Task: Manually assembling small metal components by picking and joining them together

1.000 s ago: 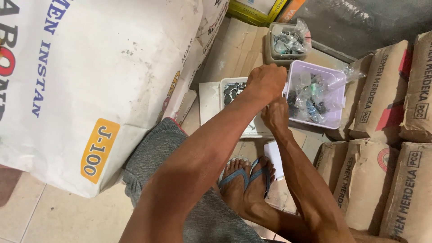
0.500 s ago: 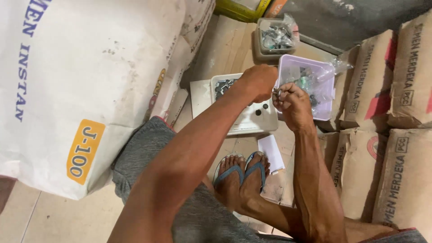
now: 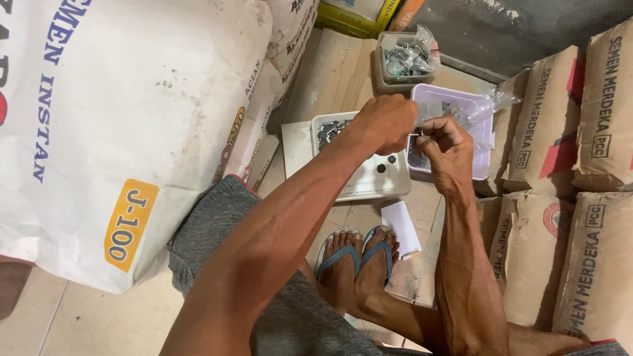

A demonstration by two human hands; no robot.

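Small part pinched between the two hands: too tiny and too covered by fingers to identify. Contents of the lilac tub (image 3: 484, 142) are partly veiled by a crumpled clear bag (image 3: 484, 109); the grey box (image 3: 403, 60) behind holds metal bits, kind unclear.

Left hand (image 3: 388, 122) is fisted, knuckles up, above the white tray (image 3: 369, 178). Right hand (image 3: 445, 146) is curled, fingertips meeting the left's just at the tub's near edge. Both hands are closed together on the small piece; the grip itself is hidden.

A few dark round pieces lie loose on the tray. Feet in blue sandals (image 3: 359, 254) show below.

Since half a second ago, the hands have stayed joined in much the same spot.
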